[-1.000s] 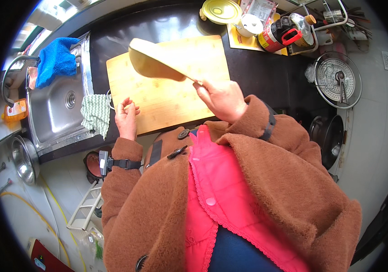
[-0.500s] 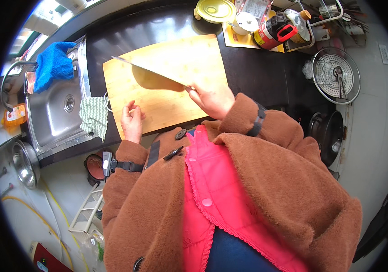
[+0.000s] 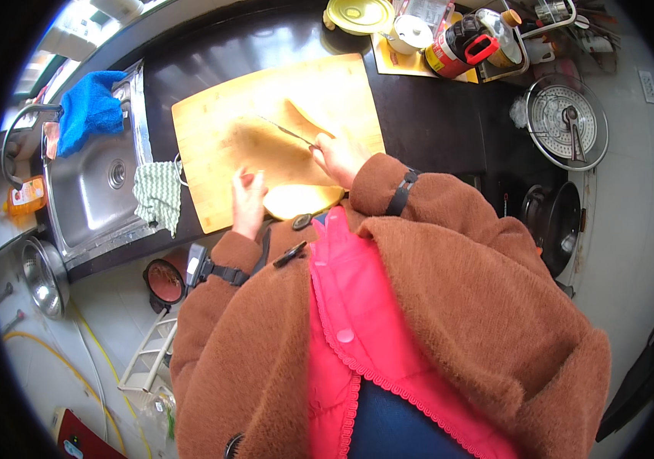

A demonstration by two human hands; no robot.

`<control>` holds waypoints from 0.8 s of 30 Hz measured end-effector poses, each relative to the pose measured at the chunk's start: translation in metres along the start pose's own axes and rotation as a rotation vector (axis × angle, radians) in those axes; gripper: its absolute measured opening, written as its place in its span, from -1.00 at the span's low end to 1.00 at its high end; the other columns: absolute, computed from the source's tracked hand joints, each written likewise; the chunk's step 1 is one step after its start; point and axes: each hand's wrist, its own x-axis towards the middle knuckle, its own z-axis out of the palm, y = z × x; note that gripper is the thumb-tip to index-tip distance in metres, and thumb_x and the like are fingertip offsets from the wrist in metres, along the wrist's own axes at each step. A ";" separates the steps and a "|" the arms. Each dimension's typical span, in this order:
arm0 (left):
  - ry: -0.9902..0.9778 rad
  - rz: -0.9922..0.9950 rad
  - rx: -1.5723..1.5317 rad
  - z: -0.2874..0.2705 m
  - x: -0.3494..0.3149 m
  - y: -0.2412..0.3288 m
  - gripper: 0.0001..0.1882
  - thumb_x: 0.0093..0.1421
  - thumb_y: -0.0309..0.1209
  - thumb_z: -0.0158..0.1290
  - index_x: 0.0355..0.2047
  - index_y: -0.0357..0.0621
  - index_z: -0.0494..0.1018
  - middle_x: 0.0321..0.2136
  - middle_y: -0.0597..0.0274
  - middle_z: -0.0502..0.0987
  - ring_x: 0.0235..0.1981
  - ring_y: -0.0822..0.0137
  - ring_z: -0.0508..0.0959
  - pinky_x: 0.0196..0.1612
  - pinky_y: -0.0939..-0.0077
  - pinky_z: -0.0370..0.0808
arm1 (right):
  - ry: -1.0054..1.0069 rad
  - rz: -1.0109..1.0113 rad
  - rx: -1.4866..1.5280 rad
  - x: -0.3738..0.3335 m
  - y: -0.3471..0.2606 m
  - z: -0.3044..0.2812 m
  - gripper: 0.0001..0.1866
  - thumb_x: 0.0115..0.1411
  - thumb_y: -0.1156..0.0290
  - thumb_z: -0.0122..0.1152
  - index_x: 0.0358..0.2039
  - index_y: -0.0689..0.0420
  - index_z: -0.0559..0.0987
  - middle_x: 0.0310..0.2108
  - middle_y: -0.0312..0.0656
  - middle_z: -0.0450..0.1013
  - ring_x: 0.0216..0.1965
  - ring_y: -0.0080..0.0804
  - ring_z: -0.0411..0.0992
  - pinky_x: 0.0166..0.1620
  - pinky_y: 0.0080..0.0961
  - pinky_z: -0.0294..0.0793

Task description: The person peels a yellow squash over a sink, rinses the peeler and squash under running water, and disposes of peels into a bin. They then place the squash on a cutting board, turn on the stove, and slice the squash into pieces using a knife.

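Note:
My right hand (image 3: pixel 340 159) is closed round the handle of a kitchen knife (image 3: pixel 287 131). Its blade, seen almost edge-on, points left and away from me over the wooden cutting board (image 3: pixel 208 145). Near the board's front left, my left hand (image 3: pixel 248 203) has its fingers loosely bent and apart, with nothing visible in them. A bright yellowish oval patch (image 3: pixel 302 201) shows by the front edge between my hands; I cannot tell whether it is reflected light or an object. Dark shadows fall on the board around the blade.
At left is a steel sink (image 3: pixel 97 206) with a blue cloth (image 3: pixel 91 111) over its tap. A striped cloth (image 3: pixel 157 195) hangs beside the board. Behind right stand a lidded container (image 3: pixel 361 15), a white pot (image 3: pixel 409 34) and a dark bottle (image 3: pixel 449 53). A steamer rack (image 3: pixel 564 122) is far right.
The knife has turned from showing its broad blade to nearly edge-on. My left hand has moved right and inward over the board. The bright oval patch has appeared.

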 end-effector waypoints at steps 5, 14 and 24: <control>-0.331 0.066 0.309 0.007 -0.009 -0.002 -0.25 0.13 -0.40 0.28 0.25 -0.31 0.17 0.01 0.00 0.39 0.02 0.28 0.44 0.06 0.42 0.45 | -0.141 0.142 0.068 -0.005 0.004 -0.012 -0.75 0.26 0.26 0.11 -0.29 0.22 0.57 -0.35 0.10 0.50 -0.30 0.07 0.50 -0.20 -0.15 0.48; -0.221 -0.230 -0.070 0.012 -0.008 0.039 -0.33 0.07 -0.53 0.29 0.17 -0.39 0.28 0.00 0.05 0.49 0.00 0.29 0.50 0.10 0.42 0.45 | -0.101 0.174 0.091 -0.008 0.027 -0.020 -0.69 0.31 0.18 0.03 -0.24 0.18 0.56 -0.36 0.11 0.52 -0.29 0.11 0.50 -0.18 -0.13 0.47; -0.057 -0.041 0.060 -0.003 0.020 0.030 -0.34 0.13 -0.43 0.24 0.19 -0.38 0.24 0.04 0.00 0.43 0.04 0.26 0.46 0.07 0.39 0.46 | -0.110 0.161 0.062 -0.014 0.025 -0.027 -0.67 0.31 0.14 0.03 -0.26 0.16 0.56 -0.38 0.13 0.51 -0.32 0.15 0.50 -0.22 -0.07 0.47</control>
